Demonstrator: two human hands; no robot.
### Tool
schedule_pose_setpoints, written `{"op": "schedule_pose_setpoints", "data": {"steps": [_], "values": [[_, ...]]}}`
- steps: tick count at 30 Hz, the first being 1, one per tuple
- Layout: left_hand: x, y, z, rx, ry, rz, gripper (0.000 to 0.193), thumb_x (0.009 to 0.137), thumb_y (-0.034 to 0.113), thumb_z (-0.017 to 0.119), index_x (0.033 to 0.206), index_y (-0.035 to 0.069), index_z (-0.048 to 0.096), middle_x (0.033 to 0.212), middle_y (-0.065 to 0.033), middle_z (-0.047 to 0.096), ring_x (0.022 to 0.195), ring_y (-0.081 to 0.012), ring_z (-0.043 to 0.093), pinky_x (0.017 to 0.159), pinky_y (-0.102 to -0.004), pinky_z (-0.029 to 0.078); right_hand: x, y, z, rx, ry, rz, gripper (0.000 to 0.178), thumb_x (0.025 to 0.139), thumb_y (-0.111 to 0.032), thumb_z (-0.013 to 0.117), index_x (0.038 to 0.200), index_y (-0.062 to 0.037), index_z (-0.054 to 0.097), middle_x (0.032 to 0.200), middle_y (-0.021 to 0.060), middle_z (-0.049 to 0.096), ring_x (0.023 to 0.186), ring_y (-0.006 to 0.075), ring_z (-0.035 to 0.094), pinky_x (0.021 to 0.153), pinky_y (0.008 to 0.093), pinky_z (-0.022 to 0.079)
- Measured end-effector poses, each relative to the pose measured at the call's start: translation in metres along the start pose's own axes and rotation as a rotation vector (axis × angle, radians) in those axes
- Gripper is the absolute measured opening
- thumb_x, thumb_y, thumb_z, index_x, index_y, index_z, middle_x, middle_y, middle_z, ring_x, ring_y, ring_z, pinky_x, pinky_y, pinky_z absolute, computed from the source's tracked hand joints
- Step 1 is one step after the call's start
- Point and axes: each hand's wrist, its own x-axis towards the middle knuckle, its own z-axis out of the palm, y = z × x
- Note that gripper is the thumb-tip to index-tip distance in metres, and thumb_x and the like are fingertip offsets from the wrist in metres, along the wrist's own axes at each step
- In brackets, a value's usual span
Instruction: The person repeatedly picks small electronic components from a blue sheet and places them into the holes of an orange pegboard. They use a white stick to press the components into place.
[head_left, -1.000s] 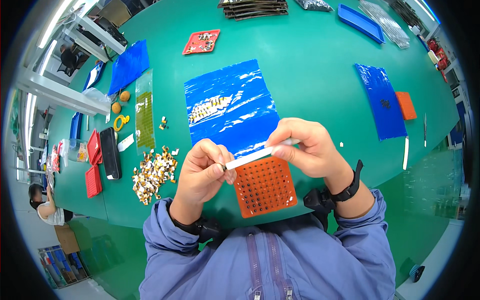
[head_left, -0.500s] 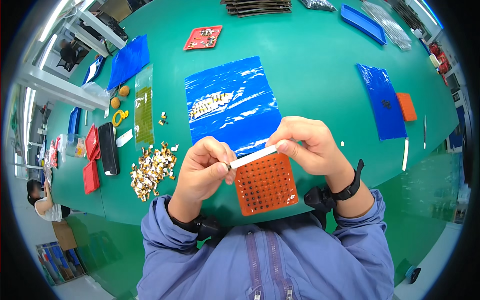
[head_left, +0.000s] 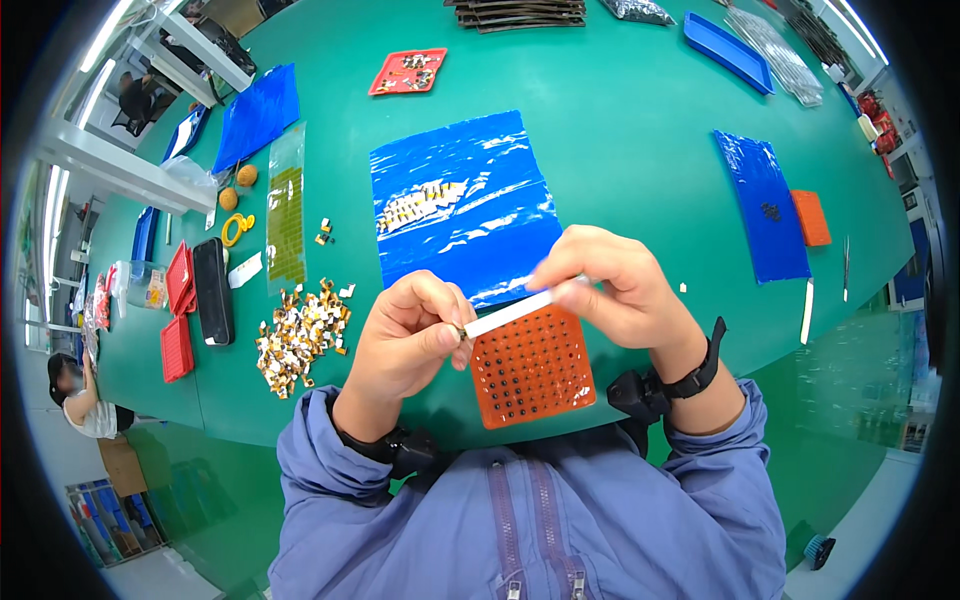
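Observation:
A narrow white strip (head_left: 508, 314) spans the space between my two hands, above an orange tray. My left hand (head_left: 412, 330) is closed in a pinch on a small dark part (head_left: 461, 331) at the strip's left end; the fingertips hide most of that part. My right hand (head_left: 618, 290) has its thumb against the strip's right end, the forefinger blurred just above it. Below, the orange tray (head_left: 583, 400) carries rows of small black pegs. Beyond my hands a blue film sheet (head_left: 490, 240) bears rows of small white-and-gold pieces (head_left: 425, 205).
A heap of small white-and-gold pieces (head_left: 300, 338) lies left, near a black case (head_left: 212, 290), red trays (head_left: 177, 350) and yellow scissors (head_left: 236, 230). A red tray (head_left: 407, 72) sits at the far side. At right are another blue sheet (head_left: 765, 235), an orange block (head_left: 811, 218) and tweezers (head_left: 846, 268).
My right forefinger has lifted and moved slightly left, and more of the strip's right end shows. My left hand keeps its pinch almost in place.

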Motion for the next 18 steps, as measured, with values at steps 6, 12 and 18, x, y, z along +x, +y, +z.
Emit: {"op": "schedule_pose_setpoints", "data": {"steps": [6,12,18], "values": [[0.0004,0.0016,0.0002,0.015,-0.008,-0.001,0.009,0.082,0.004,0.055,0.082,0.002,0.047,0.07,-0.0073,0.051,0.061,-0.0129,0.051,0.053,-0.0232,0.042,-0.0008,-0.0014,-0.003,-0.006,-0.048,0.042,0.012,0.075,-0.007,0.062,0.085,-0.0001,0.058,0.077,0.0065,0.057,0.07,0.0169,0.054,0.06,0.0277,0.042],[-0.0001,0.0018,0.0003,-0.012,0.014,0.003,0.009,0.082,0.005,0.055,0.083,0.002,0.047,0.07,-0.0072,0.051,0.061,-0.0127,0.051,0.054,-0.0231,0.042,0.0004,-0.0015,0.0025,0.036,0.008,0.009,0.008,0.077,-0.005,0.06,0.083,-0.0002,0.059,0.072,0.0064,0.057,0.065,0.0165,0.054,0.058,0.0271,0.042],[0.0007,0.0012,-0.0018,0.018,0.007,-0.004,0.009,0.082,0.005,0.056,0.082,0.002,0.047,0.07,-0.0066,0.051,0.061,-0.0124,0.051,0.054,-0.0226,0.042,-0.0012,-0.0031,-0.0001,0.017,-0.032,0.095,0.007,0.079,-0.006,0.059,0.08,0.0006,0.061,0.065,0.0056,0.058,0.058,0.0141,0.055,0.053,0.0238,0.043]]}}
